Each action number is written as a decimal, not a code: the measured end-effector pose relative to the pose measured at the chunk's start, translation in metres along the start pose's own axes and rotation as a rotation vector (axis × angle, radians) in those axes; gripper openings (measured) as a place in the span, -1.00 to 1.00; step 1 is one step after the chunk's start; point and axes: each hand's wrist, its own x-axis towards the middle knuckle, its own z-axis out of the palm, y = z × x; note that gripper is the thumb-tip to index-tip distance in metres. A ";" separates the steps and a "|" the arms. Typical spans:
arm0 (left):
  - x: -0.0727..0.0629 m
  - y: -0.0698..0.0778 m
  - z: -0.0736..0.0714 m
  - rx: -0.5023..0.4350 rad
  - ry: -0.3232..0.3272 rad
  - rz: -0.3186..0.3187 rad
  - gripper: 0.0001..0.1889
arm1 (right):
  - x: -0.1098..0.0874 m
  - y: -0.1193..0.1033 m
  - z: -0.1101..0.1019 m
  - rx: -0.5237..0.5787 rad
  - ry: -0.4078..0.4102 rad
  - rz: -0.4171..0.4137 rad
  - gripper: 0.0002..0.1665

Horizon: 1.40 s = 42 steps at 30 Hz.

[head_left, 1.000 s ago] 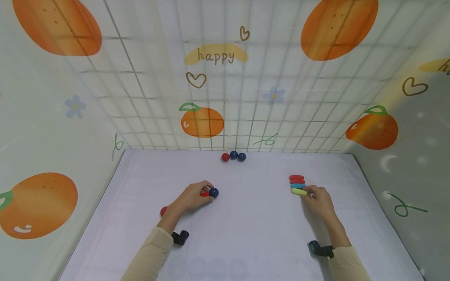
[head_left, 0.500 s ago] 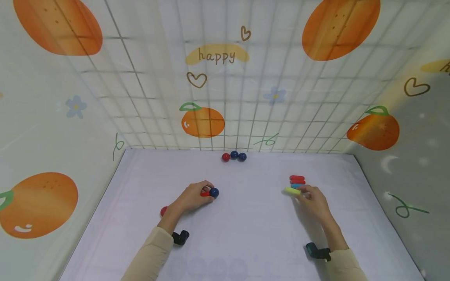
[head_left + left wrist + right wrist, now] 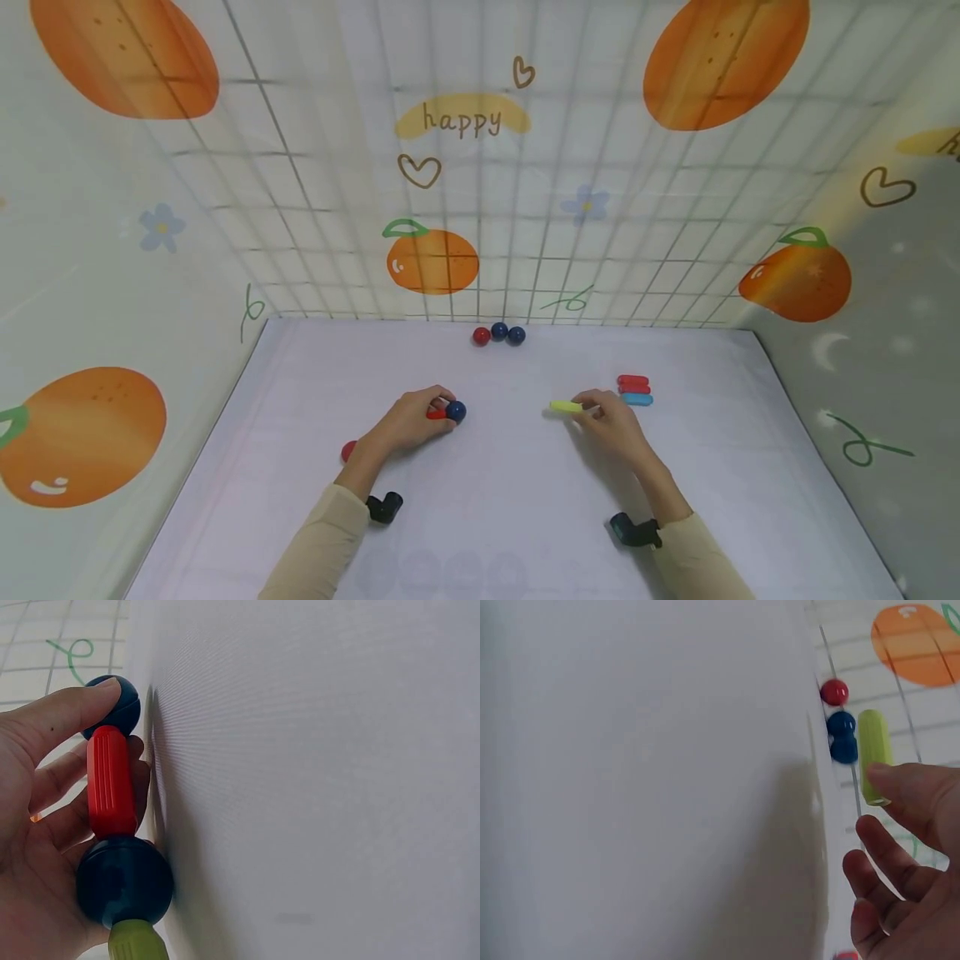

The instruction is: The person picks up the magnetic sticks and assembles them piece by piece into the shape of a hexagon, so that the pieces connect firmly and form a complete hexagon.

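Observation:
In the left wrist view, my left hand (image 3: 37,802) grips a chain of toy building pieces: a dark blue ball (image 3: 112,705) under the thumb, a ribbed red rod (image 3: 111,784), a second blue ball (image 3: 124,879) and a yellow-green rod (image 3: 137,941) running out of frame. A red ball (image 3: 348,451) shows beside the left wrist in the head view; its link to the chain is hidden. Over the right middle of the table, my right hand (image 3: 611,425) pinches one end of a loose yellow-green rod (image 3: 874,754) between thumb and fingers, its other end pointing left.
Two red rods (image 3: 633,384) and a blue rod (image 3: 637,400) lie stacked side by side right of my right hand. At the table's back edge sit a red ball (image 3: 481,336) and two blue balls (image 3: 507,333). Printed curtains (image 3: 337,208) enclose the white table (image 3: 525,483).
My right hand has drawn the yellow-green rod away from the row of rods and carried it left toward the middle. The left hand and its chain have stayed in place.

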 end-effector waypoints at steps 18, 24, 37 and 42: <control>-0.001 -0.003 -0.002 -0.004 -0.003 0.004 -0.59 | 0.021 -0.036 0.048 0.079 -0.092 -0.098 -0.75; -0.001 -0.001 -0.001 -0.015 0.001 -0.003 -0.59 | 0.029 -0.046 0.062 0.094 -0.119 -0.117 -0.75; 0.000 -0.002 -0.001 -0.012 0.002 -0.003 -0.59 | 0.040 -0.061 0.084 0.084 -0.164 -0.128 -0.75; 0.001 -0.003 -0.001 -0.014 0.006 0.009 -0.60 | 0.042 -0.067 0.089 0.084 -0.192 -0.138 -0.75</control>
